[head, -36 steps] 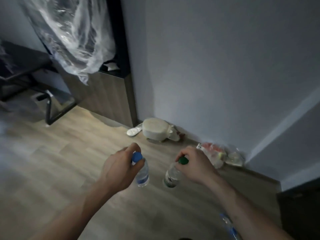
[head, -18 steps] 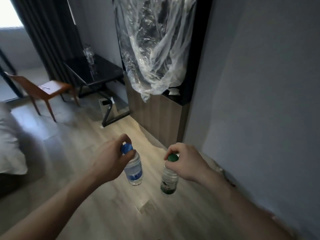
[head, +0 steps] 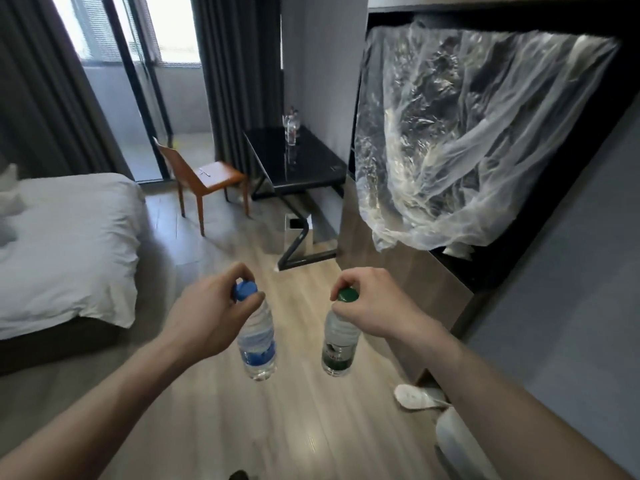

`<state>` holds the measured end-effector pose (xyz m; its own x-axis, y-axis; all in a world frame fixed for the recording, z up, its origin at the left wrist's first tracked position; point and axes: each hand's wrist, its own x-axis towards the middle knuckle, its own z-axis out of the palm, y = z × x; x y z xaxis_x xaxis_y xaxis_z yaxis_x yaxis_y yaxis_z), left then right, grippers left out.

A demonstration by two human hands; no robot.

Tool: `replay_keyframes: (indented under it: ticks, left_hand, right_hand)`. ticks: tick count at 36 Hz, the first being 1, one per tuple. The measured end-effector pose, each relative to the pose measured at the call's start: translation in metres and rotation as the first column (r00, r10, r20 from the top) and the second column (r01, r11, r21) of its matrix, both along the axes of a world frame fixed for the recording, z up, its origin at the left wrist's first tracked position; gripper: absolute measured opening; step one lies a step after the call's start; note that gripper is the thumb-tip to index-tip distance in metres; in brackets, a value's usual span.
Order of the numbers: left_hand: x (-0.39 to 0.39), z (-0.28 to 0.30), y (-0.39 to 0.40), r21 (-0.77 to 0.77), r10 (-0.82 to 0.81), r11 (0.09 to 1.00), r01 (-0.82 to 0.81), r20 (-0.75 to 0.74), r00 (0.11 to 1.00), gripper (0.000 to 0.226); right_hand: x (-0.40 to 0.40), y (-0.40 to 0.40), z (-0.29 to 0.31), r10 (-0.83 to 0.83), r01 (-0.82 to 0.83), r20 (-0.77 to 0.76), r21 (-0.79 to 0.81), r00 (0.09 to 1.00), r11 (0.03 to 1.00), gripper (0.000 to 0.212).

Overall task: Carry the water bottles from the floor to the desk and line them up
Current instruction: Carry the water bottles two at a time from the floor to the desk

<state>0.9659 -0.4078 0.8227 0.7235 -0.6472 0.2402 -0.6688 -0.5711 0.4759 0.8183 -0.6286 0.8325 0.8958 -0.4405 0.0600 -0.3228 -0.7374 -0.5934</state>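
Each hand grips a bottle by its cap, held above the wooden floor (head: 304,427) — the left hand (head: 211,313) the blue-capped bottle (head: 258,341), the right hand (head: 377,306) the green-capped bottle (head: 339,344). Both hang upright, caps up. Ahead stands the black table (head: 311,161) with bottles (head: 291,128) near its far edge; an orange chair (head: 207,178) stands beside it.

On my feed: both forearms bare to the frame edge, no sleeves, watch or rings on left hand (head: 204,317) or right hand (head: 377,310).
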Motion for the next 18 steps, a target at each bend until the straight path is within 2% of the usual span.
replay_keyframes:
  ticks: [8,18]
  left_hand:
    - [0.128,-0.004,-0.019,0.004,0.026,1.0,-0.026,-0.004,1.0,0.022]
    - [0.276,0.006,-0.067,0.015,-0.076,0.997,0.076,-0.04,0.996,0.019]
  right_hand:
    - [0.133,-0.022,-0.001,0.032,-0.031,0.024,-0.024,0.999,0.999,0.008]
    - [0.272,-0.059,0.004,-0.018,0.02,0.087,-0.026,0.996,0.999,0.004]
